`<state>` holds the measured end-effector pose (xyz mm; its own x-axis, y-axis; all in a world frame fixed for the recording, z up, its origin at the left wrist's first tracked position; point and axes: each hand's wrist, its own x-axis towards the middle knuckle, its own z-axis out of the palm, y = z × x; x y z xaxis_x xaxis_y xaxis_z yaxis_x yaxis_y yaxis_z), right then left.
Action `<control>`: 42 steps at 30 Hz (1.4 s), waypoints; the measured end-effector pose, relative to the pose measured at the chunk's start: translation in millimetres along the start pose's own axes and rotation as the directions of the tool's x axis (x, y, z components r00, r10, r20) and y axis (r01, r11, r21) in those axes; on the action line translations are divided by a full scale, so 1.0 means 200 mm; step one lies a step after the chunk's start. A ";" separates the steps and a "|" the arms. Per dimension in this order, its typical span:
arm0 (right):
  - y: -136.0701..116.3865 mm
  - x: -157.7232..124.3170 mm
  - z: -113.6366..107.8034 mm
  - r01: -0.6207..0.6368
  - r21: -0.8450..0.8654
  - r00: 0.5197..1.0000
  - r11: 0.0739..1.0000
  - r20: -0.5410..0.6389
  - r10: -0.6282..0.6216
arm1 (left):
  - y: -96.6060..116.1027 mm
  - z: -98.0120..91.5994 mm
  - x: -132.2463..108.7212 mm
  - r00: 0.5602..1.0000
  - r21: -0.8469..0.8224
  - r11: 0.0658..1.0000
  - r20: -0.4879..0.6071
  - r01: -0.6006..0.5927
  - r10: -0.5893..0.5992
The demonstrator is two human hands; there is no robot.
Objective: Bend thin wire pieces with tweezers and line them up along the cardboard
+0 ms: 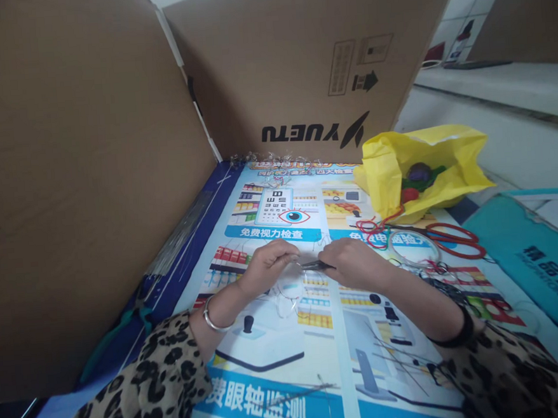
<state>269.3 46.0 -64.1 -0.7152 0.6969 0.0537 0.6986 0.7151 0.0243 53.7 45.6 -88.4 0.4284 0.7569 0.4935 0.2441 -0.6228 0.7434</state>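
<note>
Evidently the weak spot lies at the centre of the frame, where a thin silvery wire runs between the left hand and the tip of the dark metal pliers. The left hand pinches the wire with thumb and forefinger, its fingers curled in; the right hand is closed around the pliers, whose handles it hides. Whether the tips actually bite the wire is too small to tell.

A slack pinch could let the wire spin or slip, so a bend would land in the wrong spot; too hard a squeeze or too sharp a twist might nick or snap something this fine. With the left fingertips so near the pliers, a slip could also nip the skin.

Loose wire lengths lie crossed at the lower centre of the printed sheet, beneath the forearms, and a sleeve at lower left could catch on them. At right, the red cord lies in tangled loops beside the red-handled scissors and yellow bag, so pulling one might drag the others.
</note>
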 end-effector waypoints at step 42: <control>0.03 0.03 0.04 -0.295 0.175 0.928 0.939 -0.181 0.326 | 0.03 -0.01 0.02 0.962 -0.168 0.961 -0.129 0.220 -0.242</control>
<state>270.0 55.0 -71.1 -0.4323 0.8696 0.2385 0.8637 0.4754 -0.1676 55.0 44.9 -81.2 0.2407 0.9043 0.3526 0.1823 -0.3989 0.8987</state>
